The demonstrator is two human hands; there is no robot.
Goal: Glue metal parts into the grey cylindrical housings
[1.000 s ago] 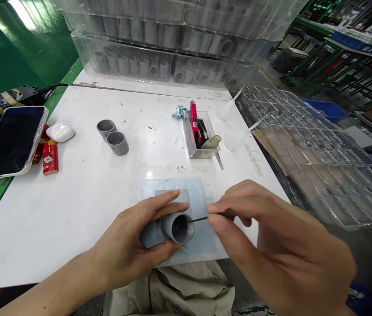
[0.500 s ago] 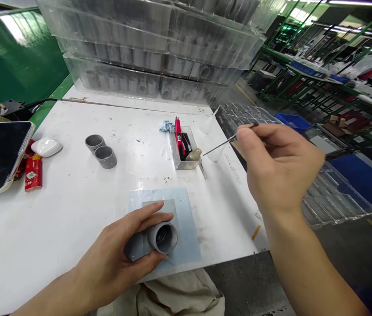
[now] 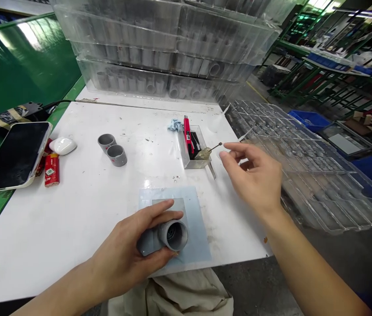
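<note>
The left hand (image 3: 123, 250) holds a gray tube (image 3: 165, 233) between fingers and thumb, its mouth turned toward the right, above a light blue sheet (image 3: 201, 248) on the white counter (image 3: 84, 219). A dark ringed piece (image 3: 172, 232) shows deep inside the tube. The right hand (image 3: 255, 175), farther forward, is loosely curled with thumb and forefinger a little apart, just beside the dark end of a thin tool (image 3: 215, 147); it seems to hold nothing, though whether a fingertip touches the tool I cannot tell.

As far as I can judge, work on the held tube is partway along: the ringed piece sits within it, the tool is out of it, and the tube is not yet set down. Whether its inside is finished is not clear.

The tool leans into a yellowish translucent piece (image 3: 202, 154) at the near end of a small clear box (image 3: 196, 164), which also holds a red cutter (image 3: 187, 134) and black items. Two more tubes (image 3: 117, 156) stand on the counter, forward of the left hand. Beyond both hands, stacked clear trays (image 3: 123, 87) contain rows of similar gray tubes.
</note>
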